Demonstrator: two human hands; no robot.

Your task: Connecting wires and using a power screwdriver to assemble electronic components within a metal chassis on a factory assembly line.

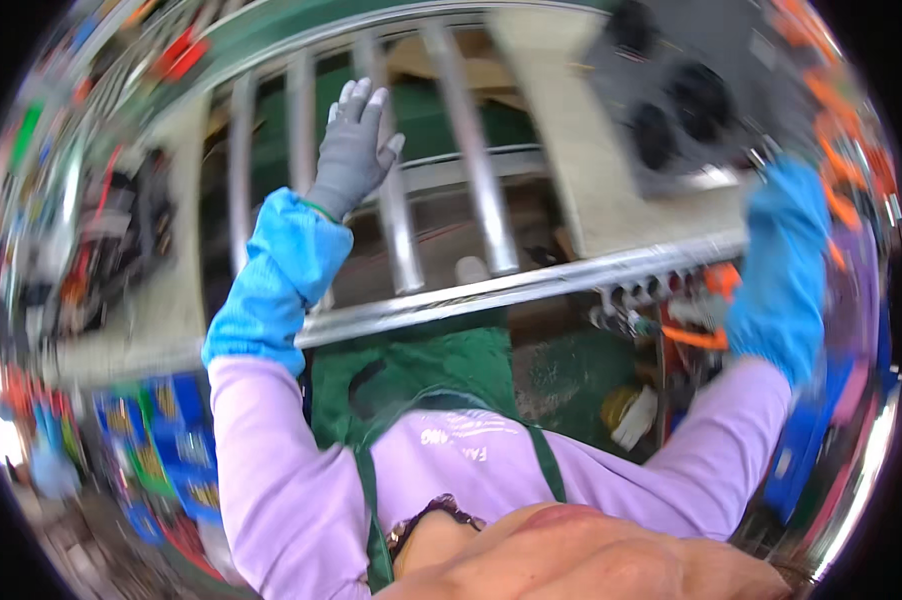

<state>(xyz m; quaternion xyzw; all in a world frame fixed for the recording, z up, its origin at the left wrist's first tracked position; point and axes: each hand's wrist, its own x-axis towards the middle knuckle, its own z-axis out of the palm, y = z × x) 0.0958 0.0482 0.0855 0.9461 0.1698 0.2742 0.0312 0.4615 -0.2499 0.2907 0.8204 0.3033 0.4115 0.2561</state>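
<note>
My left hand (356, 145), in a grey glove with pale fingertips, reaches over the metal rollers (396, 215) of a conveyor. Its fingers are stretched out and it holds nothing. Whether it touches a roller, I cannot tell. My right arm, in a blue sleeve cover (786, 260), extends to the right beside a grey panel (691, 45) with round black parts (699, 100) on it. The fingers of my right hand are hidden or lost in blur at the sleeve's end, next to small shiny metal pieces.
A metal rail (531, 290) runs along the conveyor's near edge. Pale boards (551, 120) flank the rollers. Orange cords or tools (696, 338) hang below the rail at right. Blue bins (176, 400) stand at lower left. Dark parts lie blurred at far left.
</note>
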